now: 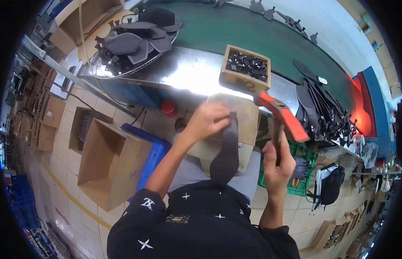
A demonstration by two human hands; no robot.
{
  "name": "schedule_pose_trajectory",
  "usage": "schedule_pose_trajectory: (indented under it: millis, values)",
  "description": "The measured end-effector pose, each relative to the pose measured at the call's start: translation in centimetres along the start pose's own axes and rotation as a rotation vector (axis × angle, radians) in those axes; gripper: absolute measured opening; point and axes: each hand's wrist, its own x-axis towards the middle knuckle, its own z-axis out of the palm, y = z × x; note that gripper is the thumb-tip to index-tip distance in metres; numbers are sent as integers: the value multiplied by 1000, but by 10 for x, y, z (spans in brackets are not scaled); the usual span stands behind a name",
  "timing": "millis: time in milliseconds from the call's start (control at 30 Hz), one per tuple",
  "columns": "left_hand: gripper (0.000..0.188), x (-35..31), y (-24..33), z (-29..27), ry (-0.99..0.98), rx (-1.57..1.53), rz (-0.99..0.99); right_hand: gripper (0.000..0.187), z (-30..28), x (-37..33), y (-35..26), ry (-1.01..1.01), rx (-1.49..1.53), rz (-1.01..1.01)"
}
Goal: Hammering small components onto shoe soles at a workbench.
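Note:
My right hand is wrapped round the handle of a hammer with an orange-red head, raised to the right of my lap. My left hand pinches the narrow upper end of a dark grey tie-shaped piece; the fingertips are slightly blurred. The piece hangs down toward my lap and widens to a blunt point. Behind it stands a light tan board or block. A wooden box of small dark metal parts sits on the metal bench edge ahead.
A wire basket of dark grey pieces stands at the far left, beside a green conveyor belt. More dark pieces lie fanned at right. An open cardboard box rests by a blue crate; a green crate is right of my legs.

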Motion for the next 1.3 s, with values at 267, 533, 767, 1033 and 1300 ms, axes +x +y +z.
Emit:
schedule_pose_trajectory:
  millis: [267,533,767,1033,1300]
  values:
    - [20,-56,119,-47,-254,-616,-164,51,28,33,61,-381,-583,-426]
    - [30,-75,135,-41,-396,-1045,-222,38,-5,43,-13,-991,416,-484]
    - [25,-74,137,-40,-745,-1268,-216,40,1,38,-23,-1106,663,-593]
    - [20,-82,144,-56,-544,-1013,-54,38,-9,29,-34,-1010,624,-565]
    - [33,-65,142,-40,-297,-702,-104,28,-18,-4,-32,-502,381,-375]
